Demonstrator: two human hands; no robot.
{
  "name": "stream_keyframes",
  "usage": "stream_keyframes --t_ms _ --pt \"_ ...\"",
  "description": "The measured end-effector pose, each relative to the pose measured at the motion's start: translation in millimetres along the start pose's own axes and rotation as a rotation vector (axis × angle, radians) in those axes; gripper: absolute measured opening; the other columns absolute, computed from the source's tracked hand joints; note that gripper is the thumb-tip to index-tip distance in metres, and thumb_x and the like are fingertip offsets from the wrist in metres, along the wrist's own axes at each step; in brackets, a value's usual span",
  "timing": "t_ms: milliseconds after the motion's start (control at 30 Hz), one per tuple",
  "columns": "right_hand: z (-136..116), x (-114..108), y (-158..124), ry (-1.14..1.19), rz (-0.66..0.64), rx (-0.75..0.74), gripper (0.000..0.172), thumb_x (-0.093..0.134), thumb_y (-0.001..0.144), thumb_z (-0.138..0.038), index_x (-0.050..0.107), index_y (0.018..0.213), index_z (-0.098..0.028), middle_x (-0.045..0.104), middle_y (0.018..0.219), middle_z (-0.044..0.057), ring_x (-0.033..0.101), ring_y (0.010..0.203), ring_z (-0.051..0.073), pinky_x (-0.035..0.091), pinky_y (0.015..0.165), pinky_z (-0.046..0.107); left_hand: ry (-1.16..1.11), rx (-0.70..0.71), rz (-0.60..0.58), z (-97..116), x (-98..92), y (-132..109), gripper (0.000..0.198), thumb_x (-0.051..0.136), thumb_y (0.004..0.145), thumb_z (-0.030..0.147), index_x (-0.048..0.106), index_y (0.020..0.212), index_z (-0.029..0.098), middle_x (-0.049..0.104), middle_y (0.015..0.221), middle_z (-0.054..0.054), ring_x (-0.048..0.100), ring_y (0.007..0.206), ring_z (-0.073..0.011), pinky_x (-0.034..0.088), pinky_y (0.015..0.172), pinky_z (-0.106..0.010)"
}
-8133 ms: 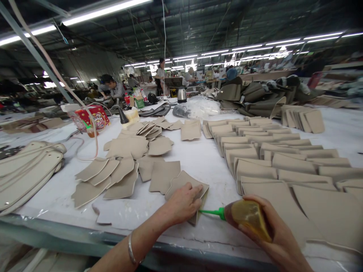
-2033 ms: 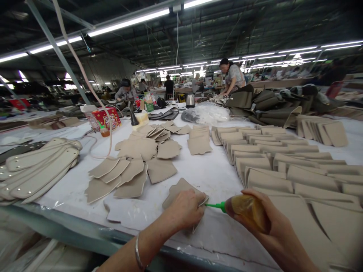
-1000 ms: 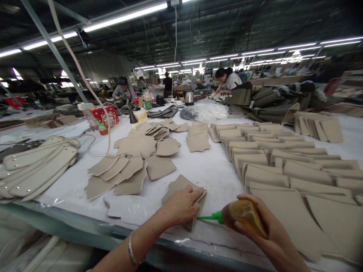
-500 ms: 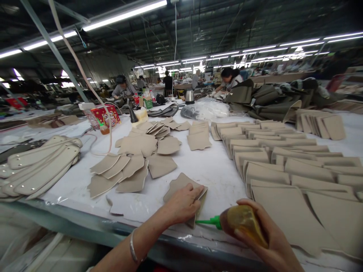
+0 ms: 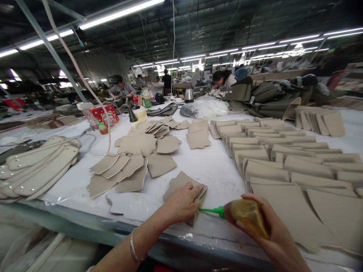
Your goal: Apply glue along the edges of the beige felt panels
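Observation:
My left hand presses a beige leather piece onto the table near its front edge. Its index finger lies along the piece's folded-over right side, and the other fingers curl beneath the palm. A silver bracelet circles that wrist. My right hand is wrapped around a squeeze bottle of amber glue, tipped on its side. The bottle's thin green nozzle points left, its tip at the piece's right edge beside my left fingers. Whether any glue is flowing out I cannot make out.
Loose beige pieces are heaped left of centre. Overlapping rows of larger beige panels fill the right side. Pale straps with rivets lie far left. A red box and a hanging hose stand beyond. Several people work farther back.
The glue bottle in my right hand has shifted slightly up and right, its nozzle tip moving up along the leather piece's edge. My left hand stays in place.

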State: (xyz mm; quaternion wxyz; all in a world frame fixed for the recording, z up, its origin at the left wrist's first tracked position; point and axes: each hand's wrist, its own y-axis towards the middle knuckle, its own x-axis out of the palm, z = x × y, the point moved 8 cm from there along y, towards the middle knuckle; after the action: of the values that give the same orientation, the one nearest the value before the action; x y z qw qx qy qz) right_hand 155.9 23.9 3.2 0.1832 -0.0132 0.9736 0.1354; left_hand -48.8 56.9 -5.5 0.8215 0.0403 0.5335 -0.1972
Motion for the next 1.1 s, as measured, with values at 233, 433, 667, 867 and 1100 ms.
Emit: stream_keyframes --t_ms 233,433,667,867,1100 --pt "5.3 2.8 2.1 0.052 -0.101 -0.013 0.046 0.068 0.080 -0.048 0.052 0.117 -0.026 0.058 0.115 0.001 0.058 0.102 0.022 0.046 0.084 0.021 0.014 -0.011 -0.003 -0.2 0.2 -0.4 0.057 0.034 0.087 0.030 0.036 0.144 0.027 0.054 0.111 -0.008 0.058 0.097 -0.0248 0.045 0.087 -0.037" --pt "11.3 -1.6 3.7 -0.038 -0.103 -0.096 0.047 0.069 0.082 -0.045 0.048 0.121 -0.029 0.057 0.116 0.000 0.058 0.100 0.018 0.045 0.084 0.017 0.011 -0.011 -0.013 0.5 0.9 -0.5 0.057 0.033 0.087 0.030 0.036 0.143 0.027 0.054 0.111 -0.007 0.058 0.098 -0.0252 0.045 0.088 -0.037" --pt "8.5 -6.2 13.6 -0.096 -0.040 -0.094 0.043 0.064 0.085 -0.045 0.048 0.120 -0.027 0.059 0.108 0.002 0.061 0.091 0.021 0.049 0.077 0.023 0.001 -0.009 -0.022 0.5 -0.1 0.6 0.055 0.033 0.087 0.028 0.037 0.142 0.028 0.054 0.109 -0.007 0.057 0.095 -0.0244 0.044 0.086 -0.035" --pt "0.4 -13.7 26.5 -0.185 -0.008 -0.223 0.041 0.064 0.086 -0.044 0.047 0.119 -0.025 0.057 0.110 0.005 0.060 0.093 0.023 0.050 0.074 0.025 -0.008 -0.004 -0.028 2.6 -3.5 1.0 0.052 0.033 0.086 0.024 0.043 0.137 0.031 0.054 0.103 -0.005 0.058 0.089 -0.0228 0.044 0.083 -0.034" --pt "1.7 -13.5 34.2 -0.188 -0.014 -0.236 0.041 0.064 0.087 -0.043 0.046 0.120 -0.026 0.056 0.109 0.004 0.059 0.092 0.022 0.050 0.076 0.026 -0.016 -0.001 -0.034 3.5 -3.0 2.6 0.053 0.032 0.085 0.023 0.045 0.136 0.031 0.054 0.103 -0.005 0.058 0.090 -0.0234 0.044 0.083 -0.035"
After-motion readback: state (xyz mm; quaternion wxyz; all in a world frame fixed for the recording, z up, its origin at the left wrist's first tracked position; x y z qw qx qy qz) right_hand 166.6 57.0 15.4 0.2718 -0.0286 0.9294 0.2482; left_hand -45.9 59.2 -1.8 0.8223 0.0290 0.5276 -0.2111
